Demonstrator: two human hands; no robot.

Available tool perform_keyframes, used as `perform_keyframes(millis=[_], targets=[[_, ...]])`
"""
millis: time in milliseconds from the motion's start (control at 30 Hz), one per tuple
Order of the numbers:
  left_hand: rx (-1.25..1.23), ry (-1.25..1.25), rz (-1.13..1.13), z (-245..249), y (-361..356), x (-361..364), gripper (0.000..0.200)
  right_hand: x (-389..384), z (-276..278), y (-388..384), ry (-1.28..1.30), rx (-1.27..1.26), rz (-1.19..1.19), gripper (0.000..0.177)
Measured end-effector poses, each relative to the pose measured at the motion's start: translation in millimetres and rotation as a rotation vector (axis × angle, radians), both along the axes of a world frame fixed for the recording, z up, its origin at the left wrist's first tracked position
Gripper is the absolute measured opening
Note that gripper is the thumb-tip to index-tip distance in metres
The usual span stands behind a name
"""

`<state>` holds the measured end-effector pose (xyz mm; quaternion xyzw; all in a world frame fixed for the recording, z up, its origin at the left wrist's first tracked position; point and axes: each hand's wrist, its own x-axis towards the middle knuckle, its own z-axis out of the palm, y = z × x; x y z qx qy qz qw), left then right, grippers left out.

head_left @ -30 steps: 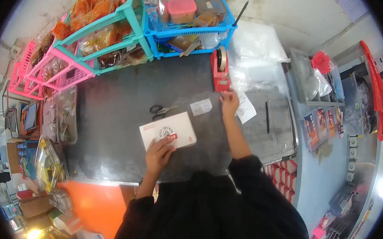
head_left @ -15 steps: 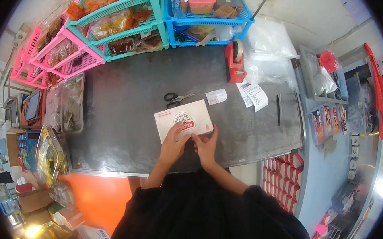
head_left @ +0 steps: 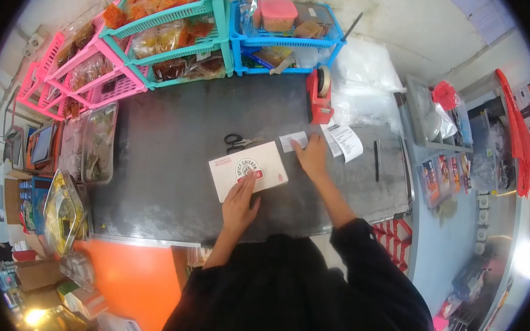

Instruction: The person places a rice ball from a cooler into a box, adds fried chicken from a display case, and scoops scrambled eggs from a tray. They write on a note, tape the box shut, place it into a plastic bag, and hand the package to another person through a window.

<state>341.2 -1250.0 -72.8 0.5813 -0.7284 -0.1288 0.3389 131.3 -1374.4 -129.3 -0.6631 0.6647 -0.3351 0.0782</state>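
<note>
Slip [head_left: 288, 141] of white paper lies just above frame centre, touching the right hand's [head_left: 312, 158] flat, empty fingertips (its long axis runs left-right); the left hand [head_left: 241, 202] rests open-palmed on the white box [head_left: 246, 167], lower left.

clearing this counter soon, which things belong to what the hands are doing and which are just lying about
In hand: white box under the left hand; small label at the right hand.
Lying about: scissors, tape dispenser, receipt, pen, snack baskets.
</note>
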Motion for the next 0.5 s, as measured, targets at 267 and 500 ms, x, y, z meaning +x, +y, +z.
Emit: perform_keyframes(millis=[267, 500], targets=[[0.22, 0.376, -0.012, 0, 2, -20, 0.048, -2, 15, -22, -0.446, 0.287, 0.099, 0.043], [0.66, 1.438, 0.185, 28, -47, -62, 0.028, -4, 88, 28, -1.062, 0.56, 0.482, 0.034]])
